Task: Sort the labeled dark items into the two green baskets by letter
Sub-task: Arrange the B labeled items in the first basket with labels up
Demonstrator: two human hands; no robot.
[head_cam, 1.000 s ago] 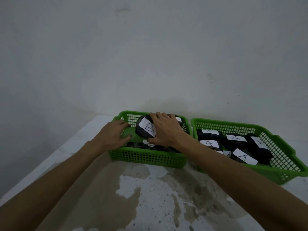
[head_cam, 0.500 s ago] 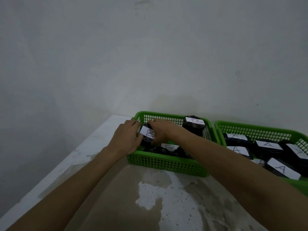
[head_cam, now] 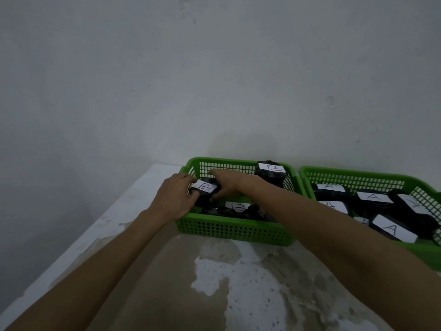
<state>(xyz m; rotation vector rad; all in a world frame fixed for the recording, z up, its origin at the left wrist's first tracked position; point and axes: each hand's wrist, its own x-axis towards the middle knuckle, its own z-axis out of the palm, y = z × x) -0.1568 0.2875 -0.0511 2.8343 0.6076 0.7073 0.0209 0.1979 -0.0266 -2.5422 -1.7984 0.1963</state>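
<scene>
fingers: both sets are wrapped around one dark B item (head_cam: 204, 191). My left hand (head_cam: 172, 199) cups its left side and my right hand (head_cam: 231, 185) presses in from the right and back.
what changed: a second ago my right hand had this one lifted above the basket rim with the left just resting on the edge. Now it's down in the near-left corner of the left basket (head_cam: 235, 231) and both hands are squeezing it into place.
what that means: I'd say this B is basically placed, just needs letting go.
other B's: one B item (head_cam: 270, 173) sits tall at the back right of that basket, another B label (head_cam: 237, 207) lies flat near the front.
right basket (head_cam: 358, 174): packed with A items (head_cam: 391, 229), all labels I can read say A.
table (head_cam: 238, 283): pale and speckled, with big brownish stains. No loose items on it that I can see.
room: plain grey wall, dim light, table pushed into the corner.
</scene>
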